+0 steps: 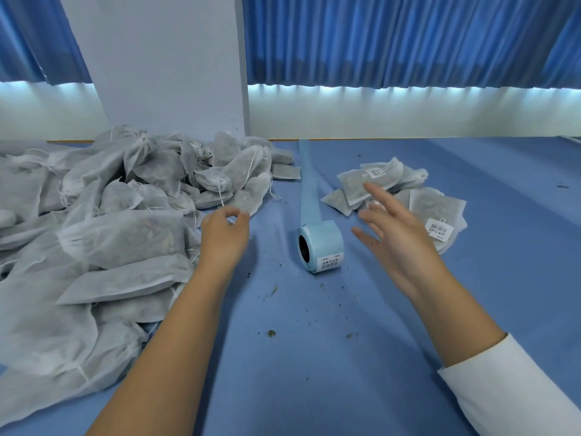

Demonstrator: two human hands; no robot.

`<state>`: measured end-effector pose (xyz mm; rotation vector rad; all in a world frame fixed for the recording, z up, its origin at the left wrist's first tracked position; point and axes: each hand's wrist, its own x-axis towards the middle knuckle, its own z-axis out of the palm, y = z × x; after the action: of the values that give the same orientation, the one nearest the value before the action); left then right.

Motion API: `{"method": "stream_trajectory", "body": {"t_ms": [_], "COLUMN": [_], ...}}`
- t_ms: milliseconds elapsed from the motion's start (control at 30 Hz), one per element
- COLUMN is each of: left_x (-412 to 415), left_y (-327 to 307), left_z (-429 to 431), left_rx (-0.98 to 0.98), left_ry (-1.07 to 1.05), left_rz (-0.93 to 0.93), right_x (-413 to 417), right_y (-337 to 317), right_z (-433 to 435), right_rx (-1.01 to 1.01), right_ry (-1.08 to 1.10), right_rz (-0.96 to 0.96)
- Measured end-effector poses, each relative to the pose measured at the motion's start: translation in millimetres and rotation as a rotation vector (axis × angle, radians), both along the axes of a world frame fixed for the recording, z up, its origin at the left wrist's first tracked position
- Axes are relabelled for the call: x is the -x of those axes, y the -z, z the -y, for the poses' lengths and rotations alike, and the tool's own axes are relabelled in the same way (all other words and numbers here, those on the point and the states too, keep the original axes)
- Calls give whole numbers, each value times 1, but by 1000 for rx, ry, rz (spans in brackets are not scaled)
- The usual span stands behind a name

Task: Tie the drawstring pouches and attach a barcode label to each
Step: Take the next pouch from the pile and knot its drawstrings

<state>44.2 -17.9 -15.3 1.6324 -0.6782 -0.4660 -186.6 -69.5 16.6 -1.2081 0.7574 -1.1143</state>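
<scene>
A big heap of grey drawstring pouches [119,234] covers the left of the blue table. My left hand [224,236] reaches to the heap's right edge, and its thumb and forefinger pinch the lower tip of one pouch [251,191]. A light-blue roll of barcode labels [325,247] lies in the middle, with its backing strip [307,177] trailing away from me. A small pile of labelled pouches [371,180] lies at the right. My right hand [397,237] hovers in front of that pile with fingers spread, holding nothing.
Dried herb crumbs [271,333] are scattered over the blue table top [314,372]. A white pillar [163,64] and blue curtains [408,39] stand behind the table's far edge.
</scene>
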Motion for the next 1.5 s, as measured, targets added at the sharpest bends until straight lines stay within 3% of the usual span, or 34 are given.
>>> {"method": "stream_trajectory", "body": {"t_ms": [267, 400, 700, 900, 1033, 1200, 1400, 1500], "left_x": [-18, -20, -11, 14, 33, 57, 73, 77], "left_y": [9, 9, 7, -19, -40, -52, -49, -45], "left_z": [10, 11, 8, -7, -27, -41, -46, -45], "left_rx": [3, 21, -30, 123, 258, 196, 222, 257], "left_ry": [100, 143, 153, 145, 207, 407, 592, 637], "left_rz": [-226, -233, -99, 64, 65, 126, 277, 360], "right_x": [-5, -6, -7, -5, -8, -14, -15, -16], "right_y": [4, 4, 4, 4, 4, 9, 9, 10], "right_z": [-5, -5, -6, -5, -10, -18, -22, -23], "right_rx": [-28, -1, -29, 50, 277, 621, 820, 800], "right_ry": [-60, -48, -80, 3, 73, 96, 23, -37], "right_rz": [-93, -113, -114, -203, -312, -454, -577, -579]}}
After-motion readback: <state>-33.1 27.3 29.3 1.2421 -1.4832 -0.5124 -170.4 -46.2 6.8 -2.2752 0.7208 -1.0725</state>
